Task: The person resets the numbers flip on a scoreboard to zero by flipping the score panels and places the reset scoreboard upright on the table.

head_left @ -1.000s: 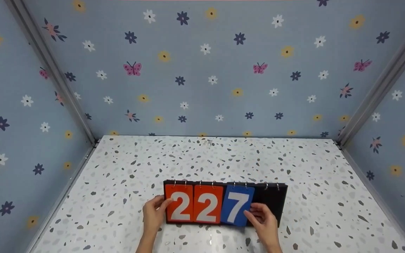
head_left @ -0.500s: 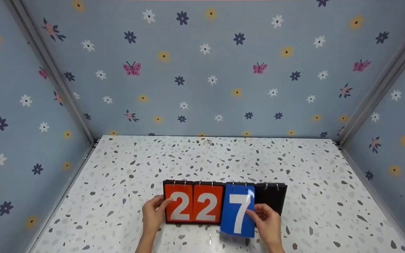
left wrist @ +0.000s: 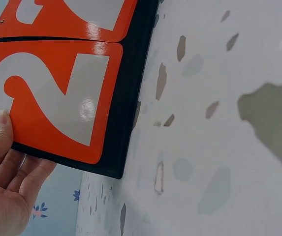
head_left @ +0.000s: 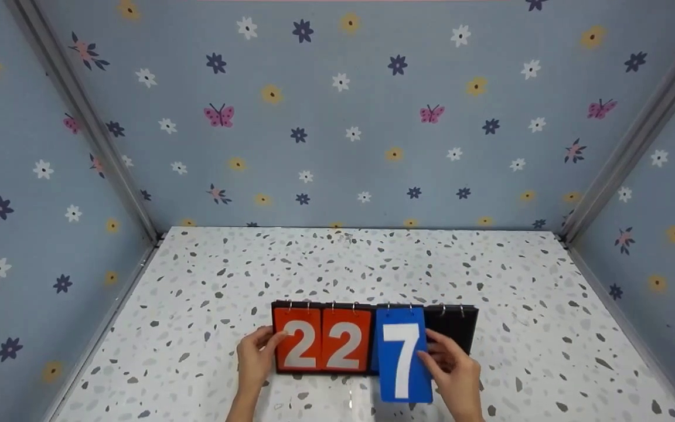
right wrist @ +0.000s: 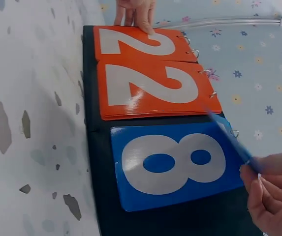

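A black flip scoreboard [head_left: 454, 329] stands tilted on the table, its cards hung on metal rings. Two red cards, the outer red card [head_left: 299, 346] and the inner red card [head_left: 346, 346], each show a white 2. My left hand [head_left: 254, 354] grips the board's left end, its thumb on the front of the outer card. With thumb and fingers, my right hand [head_left: 453, 366] pinches the right edge of a blue card [head_left: 405, 363] marked 7, swung out from the board. Behind it, the right wrist view shows another blue card [right wrist: 177, 164] marked 8.
The speckled white table [head_left: 343, 264] extends behind and to both sides of the scoreboard. Light blue flowered panels [head_left: 337, 117] wall it in at the back, left and right, with grey metal posts [head_left: 636, 129] in the corners.
The blue 7 card has been lifted off the board and swung toward me and slightly right by my right hand. My left hand has stayed in place.
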`<action>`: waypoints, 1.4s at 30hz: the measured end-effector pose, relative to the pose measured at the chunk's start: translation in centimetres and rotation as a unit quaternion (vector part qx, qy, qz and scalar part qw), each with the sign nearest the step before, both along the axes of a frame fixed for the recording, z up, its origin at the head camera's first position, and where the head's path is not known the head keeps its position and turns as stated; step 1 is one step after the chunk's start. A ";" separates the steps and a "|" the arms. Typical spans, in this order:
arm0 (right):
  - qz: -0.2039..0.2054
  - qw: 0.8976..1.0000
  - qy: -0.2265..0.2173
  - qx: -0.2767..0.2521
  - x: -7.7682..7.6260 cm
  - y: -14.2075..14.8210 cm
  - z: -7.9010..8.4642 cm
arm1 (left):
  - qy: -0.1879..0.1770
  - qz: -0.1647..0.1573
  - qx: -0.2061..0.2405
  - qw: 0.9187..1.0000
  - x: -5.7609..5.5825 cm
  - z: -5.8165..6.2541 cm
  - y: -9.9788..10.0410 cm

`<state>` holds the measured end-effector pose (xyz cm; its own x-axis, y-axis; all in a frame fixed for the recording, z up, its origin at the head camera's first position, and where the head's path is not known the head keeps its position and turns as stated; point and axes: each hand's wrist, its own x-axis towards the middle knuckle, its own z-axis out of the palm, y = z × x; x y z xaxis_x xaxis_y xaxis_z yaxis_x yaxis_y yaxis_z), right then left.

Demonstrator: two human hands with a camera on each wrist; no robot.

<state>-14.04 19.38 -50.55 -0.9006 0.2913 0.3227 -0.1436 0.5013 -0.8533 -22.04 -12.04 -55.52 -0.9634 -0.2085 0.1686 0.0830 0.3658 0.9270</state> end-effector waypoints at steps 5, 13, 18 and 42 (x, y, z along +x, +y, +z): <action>0.073 0.992 0.049 -0.089 0.0 0.6 0.0 | -0.002 0.001 0.002 1.000 0.0 0.0 0.0; 0.172 0.964 0.163 -0.123 -0.1 0.5 1.3 | 0.021 -0.001 -0.003 1.000 -0.1 0.0 0.0; 0.152 0.957 0.235 -0.077 -0.7 -0.1 3.5 | 0.034 -0.001 -0.003 0.999 -0.1 -0.1 0.0; 0.002 0.952 0.285 0.117 -9.6 1.5 4.9 | 0.017 -0.007 0.004 1.000 0.0 0.0 -0.1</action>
